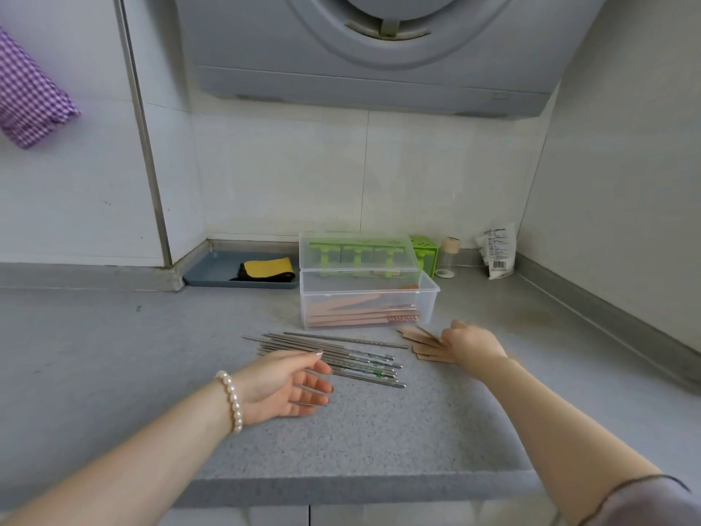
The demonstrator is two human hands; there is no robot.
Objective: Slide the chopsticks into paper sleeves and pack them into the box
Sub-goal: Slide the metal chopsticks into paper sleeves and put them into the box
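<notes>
Several metal chopsticks lie in a loose row on the grey counter. My left hand, palm up and fingers apart, hovers over their left ends and holds nothing. A small fan of brown paper sleeves lies to the right of the chopsticks. My right hand rests on these sleeves with its fingers curled over them. Behind both stands a clear plastic box with its lid raised, and several sleeved chopsticks lie inside it.
A grey tray with a yellow and black cloth sits at the back left. Green holders, a small jar and a white packet stand by the back wall. A range hood hangs overhead. The counter's front edge runs near me.
</notes>
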